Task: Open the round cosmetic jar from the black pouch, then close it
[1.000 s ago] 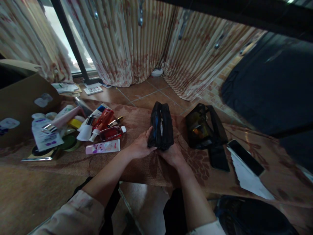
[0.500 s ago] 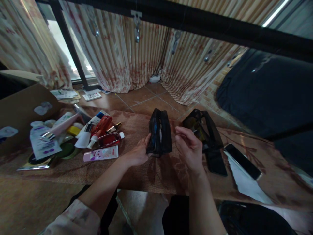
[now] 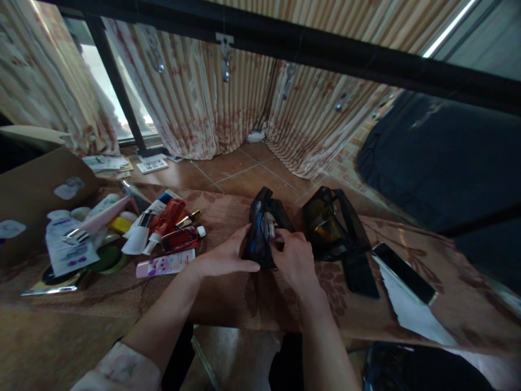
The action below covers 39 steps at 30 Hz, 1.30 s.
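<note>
A black mesh pouch (image 3: 260,228) stands upright on the brown patterned table (image 3: 244,293), its top spread apart with a pale item showing inside. My left hand (image 3: 226,256) presses against the pouch's left side, fingers curled round its lower edge. My right hand (image 3: 295,258) grips the pouch's right rim, fingertips curled into the opening. A second black pouch (image 3: 331,222) stands just right of it, holding something amber.
A heap of tubes, bottles and sachets (image 3: 122,228) lies at the left, with a pink tube (image 3: 165,264) nearest. A cardboard box (image 3: 36,190) stands far left. A dark phone (image 3: 402,265) and white paper (image 3: 415,307) lie at the right. Curtains hang behind.
My right hand has come down from mid-air onto the pouch's right rim. The pouch's mouth now gapes wider. My left hand stays on its left side.
</note>
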### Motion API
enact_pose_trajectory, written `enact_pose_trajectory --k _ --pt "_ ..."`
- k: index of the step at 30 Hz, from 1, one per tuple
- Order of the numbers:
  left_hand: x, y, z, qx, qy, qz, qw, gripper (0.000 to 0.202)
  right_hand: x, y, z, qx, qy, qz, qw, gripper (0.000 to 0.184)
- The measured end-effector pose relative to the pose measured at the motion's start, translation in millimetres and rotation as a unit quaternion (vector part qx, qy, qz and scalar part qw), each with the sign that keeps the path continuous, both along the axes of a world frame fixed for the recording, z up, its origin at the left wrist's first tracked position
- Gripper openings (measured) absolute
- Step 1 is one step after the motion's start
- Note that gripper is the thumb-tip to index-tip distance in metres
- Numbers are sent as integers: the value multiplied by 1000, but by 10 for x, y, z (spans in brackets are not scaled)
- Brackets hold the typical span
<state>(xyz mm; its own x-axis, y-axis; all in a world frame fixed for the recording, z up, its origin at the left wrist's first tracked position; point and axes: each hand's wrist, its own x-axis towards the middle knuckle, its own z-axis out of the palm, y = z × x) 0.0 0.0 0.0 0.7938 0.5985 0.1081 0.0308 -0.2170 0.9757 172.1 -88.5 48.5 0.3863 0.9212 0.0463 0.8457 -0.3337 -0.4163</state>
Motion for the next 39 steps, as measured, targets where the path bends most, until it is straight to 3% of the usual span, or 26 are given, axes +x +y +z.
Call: enact_pose_trajectory --k 4,8,11,15,20,25,28,32,36,39 --pt "114 -39 130 -2 -31 38 999 96 -89 15 -31 -24 -41 -19 999 43" --pt "309 -163 105 103 14 145 984 103 -123 18 -105 -11 -54 -37 998 49" --pt "349 -193 91 130 6 161 978 92 -134 29 -156 -1 -54 -74 996 49" --pt "301 -142 78 100 0 173 980 88 -172 73 -201 -16 -38 -90 995 57" --pt "282 -110 31 58 14 187 981 88 -150 132 -237 -26 -20 -127 991 41" --pt "269 -125 48 23 -13 176 984 89 14 104 -288 80 68 -145 984 37" --pt "248 -116 53 17 -41 177 983 86 109 53 -317 206 190 -142 949 41" --pt "217 -98 53 58 -66 187 978 86 135 14 -315 332 375 -97 860 40" --pt "190 -120 122 148 -90 162 971 77 62 12 -250 346 500 -59 791 30" --pt "184 -148 179 197 -67 152 966 67 8 18 -208 329 556 -43 762 27"
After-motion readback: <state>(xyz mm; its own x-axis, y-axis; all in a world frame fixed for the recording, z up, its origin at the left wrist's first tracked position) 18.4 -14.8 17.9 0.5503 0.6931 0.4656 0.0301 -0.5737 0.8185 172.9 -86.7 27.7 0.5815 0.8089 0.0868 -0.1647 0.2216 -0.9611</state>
